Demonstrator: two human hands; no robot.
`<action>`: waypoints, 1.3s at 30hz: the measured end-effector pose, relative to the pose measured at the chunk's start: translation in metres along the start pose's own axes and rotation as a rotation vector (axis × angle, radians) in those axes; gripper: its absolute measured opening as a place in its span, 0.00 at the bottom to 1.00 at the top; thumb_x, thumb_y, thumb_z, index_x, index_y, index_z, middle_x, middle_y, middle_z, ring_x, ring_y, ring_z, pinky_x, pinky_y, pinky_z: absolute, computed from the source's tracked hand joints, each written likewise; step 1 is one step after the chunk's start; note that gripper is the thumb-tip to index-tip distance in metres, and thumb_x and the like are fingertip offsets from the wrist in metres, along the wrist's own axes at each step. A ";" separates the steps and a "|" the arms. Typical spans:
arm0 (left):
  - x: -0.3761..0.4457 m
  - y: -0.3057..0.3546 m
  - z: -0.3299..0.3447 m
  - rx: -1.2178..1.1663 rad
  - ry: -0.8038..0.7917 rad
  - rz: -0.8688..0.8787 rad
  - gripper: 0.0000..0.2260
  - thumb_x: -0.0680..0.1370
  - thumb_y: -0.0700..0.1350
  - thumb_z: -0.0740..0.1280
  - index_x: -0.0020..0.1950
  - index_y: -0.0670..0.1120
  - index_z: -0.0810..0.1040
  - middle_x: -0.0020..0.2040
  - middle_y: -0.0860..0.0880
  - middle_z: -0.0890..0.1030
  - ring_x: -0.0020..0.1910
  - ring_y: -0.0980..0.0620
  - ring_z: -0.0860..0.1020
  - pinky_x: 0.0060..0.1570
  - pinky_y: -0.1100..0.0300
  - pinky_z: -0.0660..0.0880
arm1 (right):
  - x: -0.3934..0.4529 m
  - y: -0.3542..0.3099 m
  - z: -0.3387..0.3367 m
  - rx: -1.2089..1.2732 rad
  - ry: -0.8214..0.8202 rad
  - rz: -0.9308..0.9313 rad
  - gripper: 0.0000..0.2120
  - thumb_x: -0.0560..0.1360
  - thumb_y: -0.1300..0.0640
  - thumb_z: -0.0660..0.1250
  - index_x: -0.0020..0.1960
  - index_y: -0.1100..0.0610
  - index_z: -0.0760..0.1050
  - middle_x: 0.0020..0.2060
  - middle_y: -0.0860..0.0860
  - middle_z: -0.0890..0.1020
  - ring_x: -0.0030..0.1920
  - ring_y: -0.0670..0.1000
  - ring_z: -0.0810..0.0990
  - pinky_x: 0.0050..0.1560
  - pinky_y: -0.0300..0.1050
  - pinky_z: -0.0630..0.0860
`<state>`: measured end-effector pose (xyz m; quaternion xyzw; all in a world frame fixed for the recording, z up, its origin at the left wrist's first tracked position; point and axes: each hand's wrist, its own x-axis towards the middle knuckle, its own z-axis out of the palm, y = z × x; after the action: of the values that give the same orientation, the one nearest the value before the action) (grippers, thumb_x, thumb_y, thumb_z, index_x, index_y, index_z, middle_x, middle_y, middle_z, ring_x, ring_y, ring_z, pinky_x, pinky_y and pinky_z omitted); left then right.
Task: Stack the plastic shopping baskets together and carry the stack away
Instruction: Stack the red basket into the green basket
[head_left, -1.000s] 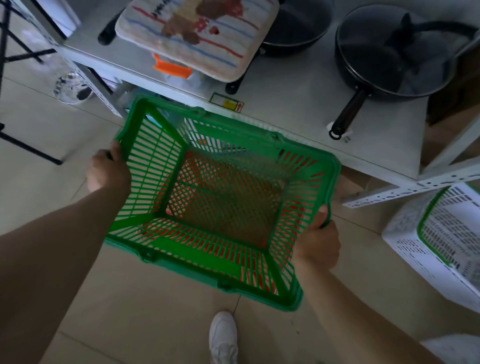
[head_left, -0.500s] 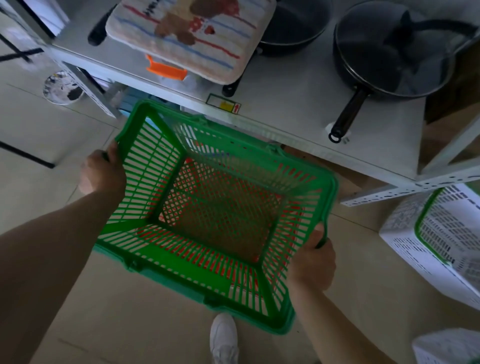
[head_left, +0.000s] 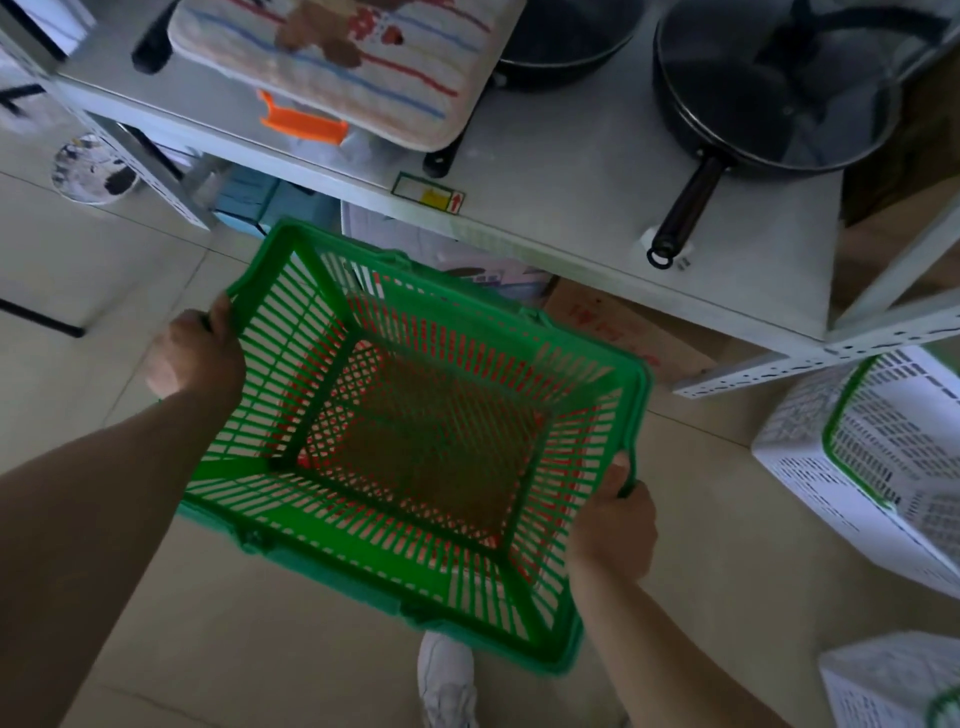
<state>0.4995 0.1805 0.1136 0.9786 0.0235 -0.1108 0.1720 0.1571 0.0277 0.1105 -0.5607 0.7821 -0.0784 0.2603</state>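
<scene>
I hold a green plastic basket (head_left: 291, 322) in front of me above the floor, its open top facing me. Red slats of another basket nested under it show through its mesh. My left hand (head_left: 195, 353) grips the left rim. My right hand (head_left: 613, 519) grips the right rim near the front corner. A white basket with a green rim (head_left: 862, 467) stands on the floor at the right. Part of another white basket (head_left: 893, 686) shows at the bottom right corner.
A grey metal shelf (head_left: 571, 171) runs across the top, just beyond the basket, holding a black pan (head_left: 769, 88), a second pan, a patterned cushion (head_left: 343, 57) and an orange piece. Boxes sit under the shelf. My white shoe (head_left: 447, 680) is on the tiled floor below.
The basket stack has moved back from under the shelf edge toward me and slightly lower in view. Both hands keep their grips on the rims.
</scene>
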 end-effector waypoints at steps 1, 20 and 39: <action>0.000 -0.001 0.004 -0.012 -0.024 -0.008 0.30 0.84 0.62 0.52 0.59 0.37 0.79 0.56 0.30 0.80 0.56 0.30 0.79 0.56 0.39 0.76 | 0.007 0.000 0.004 -0.019 -0.021 0.005 0.29 0.80 0.38 0.47 0.50 0.62 0.75 0.47 0.64 0.81 0.47 0.65 0.80 0.39 0.51 0.68; 0.014 -0.024 0.094 -0.074 -0.114 -0.010 0.25 0.84 0.57 0.56 0.56 0.37 0.81 0.50 0.31 0.82 0.51 0.34 0.81 0.48 0.45 0.76 | 0.072 0.043 0.081 -0.240 -0.282 0.066 0.29 0.80 0.39 0.52 0.53 0.64 0.76 0.51 0.64 0.81 0.52 0.65 0.81 0.50 0.55 0.77; 0.032 -0.050 0.131 -0.025 -0.307 -0.101 0.33 0.83 0.65 0.49 0.58 0.39 0.80 0.50 0.33 0.82 0.50 0.32 0.82 0.56 0.37 0.79 | 0.079 0.061 0.113 -0.105 -0.355 0.187 0.28 0.80 0.40 0.52 0.62 0.65 0.68 0.57 0.65 0.78 0.55 0.65 0.79 0.48 0.54 0.74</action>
<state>0.4987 0.1830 -0.0304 0.9455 0.0475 -0.2673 0.1798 0.1437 -0.0035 -0.0358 -0.5037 0.7756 0.0871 0.3704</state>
